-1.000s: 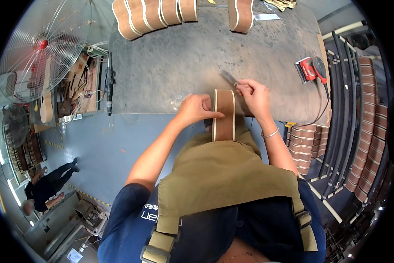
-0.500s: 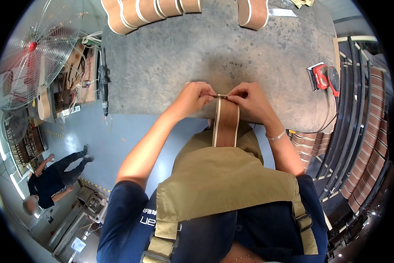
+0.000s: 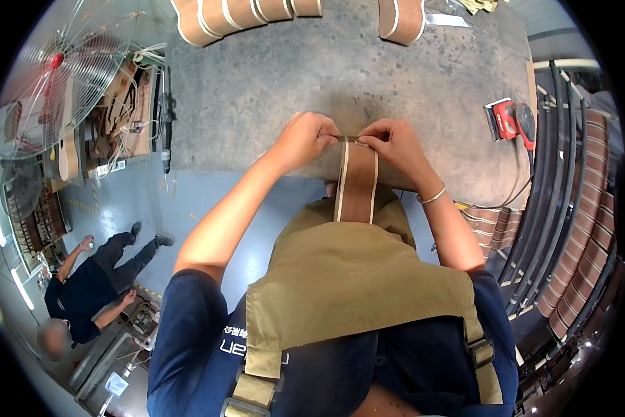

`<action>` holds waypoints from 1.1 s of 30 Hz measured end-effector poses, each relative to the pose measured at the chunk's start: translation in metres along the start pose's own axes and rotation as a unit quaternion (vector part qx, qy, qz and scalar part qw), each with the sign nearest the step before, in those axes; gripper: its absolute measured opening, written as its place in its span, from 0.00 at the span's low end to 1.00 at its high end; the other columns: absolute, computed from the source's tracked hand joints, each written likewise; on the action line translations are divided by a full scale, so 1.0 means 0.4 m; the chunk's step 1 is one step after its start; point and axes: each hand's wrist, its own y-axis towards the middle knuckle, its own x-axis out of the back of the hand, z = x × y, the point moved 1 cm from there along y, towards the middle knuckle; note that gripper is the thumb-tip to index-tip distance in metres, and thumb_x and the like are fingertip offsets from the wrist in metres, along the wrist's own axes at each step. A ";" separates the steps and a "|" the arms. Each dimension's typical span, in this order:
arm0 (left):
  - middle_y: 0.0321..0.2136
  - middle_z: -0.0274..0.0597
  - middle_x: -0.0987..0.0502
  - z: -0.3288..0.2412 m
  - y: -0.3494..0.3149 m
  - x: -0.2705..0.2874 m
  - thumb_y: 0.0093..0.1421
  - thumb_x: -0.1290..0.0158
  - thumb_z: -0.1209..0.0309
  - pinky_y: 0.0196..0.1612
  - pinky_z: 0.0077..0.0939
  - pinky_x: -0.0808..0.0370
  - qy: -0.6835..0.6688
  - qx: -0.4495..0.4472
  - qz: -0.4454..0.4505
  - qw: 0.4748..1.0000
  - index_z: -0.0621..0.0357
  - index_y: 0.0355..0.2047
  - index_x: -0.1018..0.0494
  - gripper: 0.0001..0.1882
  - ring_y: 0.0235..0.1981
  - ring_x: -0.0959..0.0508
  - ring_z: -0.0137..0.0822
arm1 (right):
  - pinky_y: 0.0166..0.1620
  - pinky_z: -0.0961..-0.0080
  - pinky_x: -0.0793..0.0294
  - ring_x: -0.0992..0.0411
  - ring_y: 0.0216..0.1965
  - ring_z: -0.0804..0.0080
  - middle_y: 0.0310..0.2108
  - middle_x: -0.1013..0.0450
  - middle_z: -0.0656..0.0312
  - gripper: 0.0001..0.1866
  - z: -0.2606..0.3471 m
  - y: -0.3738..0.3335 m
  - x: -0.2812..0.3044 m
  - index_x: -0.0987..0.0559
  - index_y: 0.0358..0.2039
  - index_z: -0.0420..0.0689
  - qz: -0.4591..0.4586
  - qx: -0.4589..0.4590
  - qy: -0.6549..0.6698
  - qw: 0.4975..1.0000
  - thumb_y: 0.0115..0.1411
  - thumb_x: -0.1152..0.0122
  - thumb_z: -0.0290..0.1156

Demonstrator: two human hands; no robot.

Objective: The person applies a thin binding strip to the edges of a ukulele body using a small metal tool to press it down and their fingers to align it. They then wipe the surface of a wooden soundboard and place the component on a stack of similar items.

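A brown wooden instrument body [image 3: 358, 184] with cream edge bindings stands edge-on between my lap and the table's near edge. Across its far end runs a short, thin dark strip [image 3: 349, 140]. My left hand [image 3: 308, 141] pinches the strip's left end between thumb and fingers. At the right end, my right hand [image 3: 394, 147] is closed in a similar pinch, its fingertips close to the body's binding. The fingers hide part of the strip, so I cannot tell whether it touches the wood.
The grey worktable [image 3: 270, 90] carries several similar bodies [image 3: 232, 15], another body [image 3: 401, 19], and a red corded sander [image 3: 508, 121]. A black power tool [image 3: 166, 142] hangs at its left edge. A fan [image 3: 56, 61] and another person [image 3: 93, 285] are at left, racks [image 3: 545, 194] at right.
The view has shifted slightly; my hands keep their pinch at the body's far end. The person at left has changed stance, legs now further apart.
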 end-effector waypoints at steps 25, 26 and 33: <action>0.32 0.49 0.18 -0.090 -0.340 -0.071 0.54 0.41 0.73 0.39 0.48 0.22 0.003 -0.228 -0.071 0.971 0.52 0.40 0.17 0.12 0.37 0.18 0.56 | 0.41 0.64 0.24 0.22 0.35 0.54 0.32 0.21 0.52 0.07 0.156 -0.314 -0.067 0.13 0.36 0.39 0.008 0.129 -0.150 0.980 0.55 0.28 0.19; 0.33 0.50 0.18 -0.100 -0.321 -0.064 0.53 0.42 0.73 0.38 0.48 0.22 -0.003 -0.269 -0.096 0.958 0.52 0.42 0.16 0.15 0.37 0.18 0.57 | 0.41 0.64 0.24 0.23 0.35 0.54 0.32 0.21 0.52 0.06 0.159 -0.308 -0.069 0.14 0.34 0.38 -0.041 0.163 -0.159 0.973 0.56 0.30 0.17; 0.29 0.45 0.17 -0.077 -0.264 -0.200 0.46 0.39 0.72 0.37 0.46 0.20 0.132 -0.233 -0.147 0.952 0.57 0.23 0.22 0.04 0.36 0.16 0.51 | 0.38 0.62 0.26 0.27 0.32 0.55 0.31 0.22 0.53 0.02 0.092 -0.305 -0.046 0.17 0.36 0.37 -0.026 0.160 -0.208 0.965 0.64 0.35 0.21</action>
